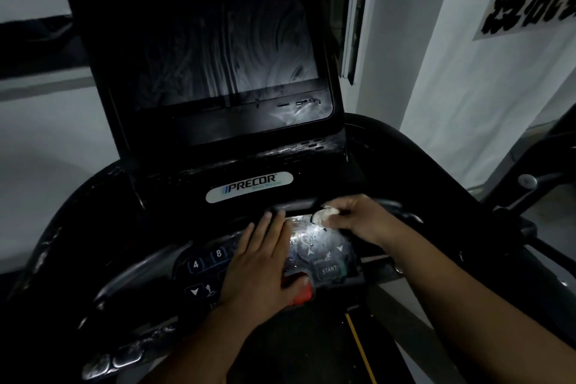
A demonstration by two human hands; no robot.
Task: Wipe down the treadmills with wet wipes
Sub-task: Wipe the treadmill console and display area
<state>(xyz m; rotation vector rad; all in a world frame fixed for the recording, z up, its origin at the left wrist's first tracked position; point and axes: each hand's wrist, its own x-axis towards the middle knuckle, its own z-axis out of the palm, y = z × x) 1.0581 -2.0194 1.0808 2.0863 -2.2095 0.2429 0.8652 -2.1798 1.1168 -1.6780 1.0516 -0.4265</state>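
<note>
- Right hand (358, 220) pinches wipe (325, 214) at keypad's (328, 259) top edge, wipe at its 9 o'clock.
- Left hand (261, 265) apart, flat on keypad, thumb beside red button (301, 296).
- Screen (224, 50) at 12 o'clock, streaked.
- Wall (452, 103) close at 2 o'clock.

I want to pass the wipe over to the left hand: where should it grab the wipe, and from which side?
Pinch the crumpled white end of the wipe that pokes out of the right hand, coming in from the left, over the wet control panel. The rest is bunched inside that grip, so only this end is free.
</note>
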